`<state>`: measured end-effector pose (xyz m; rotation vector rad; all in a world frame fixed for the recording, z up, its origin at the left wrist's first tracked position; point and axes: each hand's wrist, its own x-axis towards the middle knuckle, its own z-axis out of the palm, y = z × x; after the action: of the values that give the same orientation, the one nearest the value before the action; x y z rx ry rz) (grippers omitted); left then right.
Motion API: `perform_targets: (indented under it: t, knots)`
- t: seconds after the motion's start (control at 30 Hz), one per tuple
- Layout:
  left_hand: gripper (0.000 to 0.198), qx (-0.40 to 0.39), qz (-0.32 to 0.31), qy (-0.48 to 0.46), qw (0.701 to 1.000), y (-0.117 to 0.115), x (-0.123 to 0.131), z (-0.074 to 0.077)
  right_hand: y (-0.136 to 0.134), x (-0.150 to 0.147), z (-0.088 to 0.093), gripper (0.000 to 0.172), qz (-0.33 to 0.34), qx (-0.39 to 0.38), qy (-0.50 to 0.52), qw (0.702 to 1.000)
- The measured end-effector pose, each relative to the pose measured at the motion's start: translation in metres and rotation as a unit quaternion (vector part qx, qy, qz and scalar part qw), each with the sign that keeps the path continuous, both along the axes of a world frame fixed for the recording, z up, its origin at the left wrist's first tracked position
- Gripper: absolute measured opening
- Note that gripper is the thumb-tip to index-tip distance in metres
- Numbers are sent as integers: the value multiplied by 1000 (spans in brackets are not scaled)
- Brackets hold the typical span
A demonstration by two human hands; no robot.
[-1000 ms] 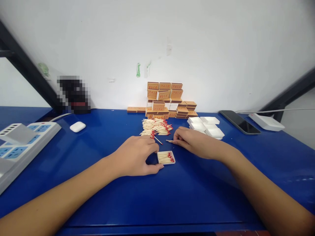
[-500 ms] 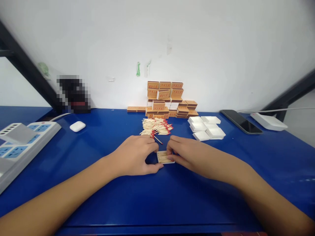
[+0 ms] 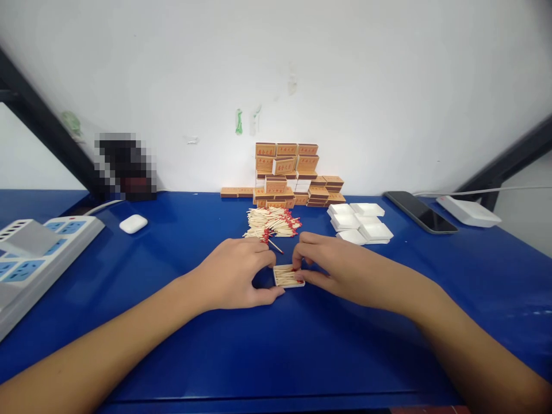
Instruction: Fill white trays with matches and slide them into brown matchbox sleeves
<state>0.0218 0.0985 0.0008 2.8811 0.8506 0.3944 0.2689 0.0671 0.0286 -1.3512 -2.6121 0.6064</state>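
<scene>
A small white matchbox tray [image 3: 288, 286] filled with wooden matches [image 3: 285, 276] lies on the blue table in front of me. My left hand [image 3: 244, 273] steadies its left end, with the thumb at the near corner and curled fingers at the far corner. At the tray's right end, my right hand [image 3: 321, 264] has thumb and fingertips bent in close together on the matches by their red heads. Just behind the tray spreads a loose pile of red-tipped matches [image 3: 271, 221], with one stray match [image 3: 276, 247] nearer to my hands.
Printed matchboxes [image 3: 286, 150] are stacked against the wall. White empty trays [image 3: 374, 231] sit in a group to the right, with a phone [image 3: 420, 211] and a white device [image 3: 469, 211] beyond. A power strip [image 3: 64, 253] and a white earbud case [image 3: 133, 223] lie left.
The right hand's fingertips have lifted and parted slightly, so more red match heads show at the tray's right end. My left hand keeps its hold; the whole view has shifted a little.
</scene>
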Motion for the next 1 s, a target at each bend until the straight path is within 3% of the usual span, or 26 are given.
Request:
perform_targets:
  t: [0.43,1.0]
  knots:
    - [34,3,1,5,1000,0,0,0,2,0,-1,21,-18,-17,1,1000]
    - [34,-5,0,4,1000,1,-1,-2,0,6,1,11,-23,-30,-5,999]
